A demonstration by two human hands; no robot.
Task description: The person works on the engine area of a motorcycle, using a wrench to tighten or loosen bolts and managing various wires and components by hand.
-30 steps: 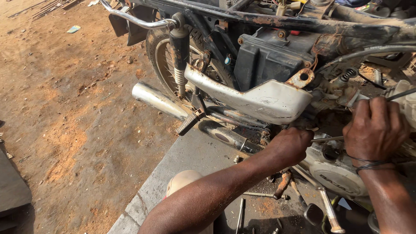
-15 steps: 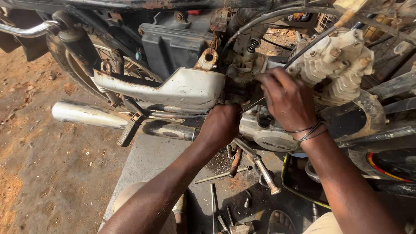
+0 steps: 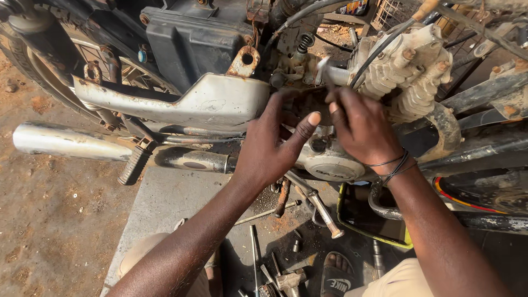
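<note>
Two hands (image 3: 313, 132) behind rusty side panel (image 3: 181, 102)

Left hand (image 3: 269, 146) fingers (image 3: 275, 110) hidden behind rusty side cover (image 3: 181, 102).

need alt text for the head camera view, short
Two bare hands, left hand and right hand, work close together at a stripped motorcycle engine. A chrome exhaust pipe runs left, and loose tools lie on the concrete slab below.
</note>
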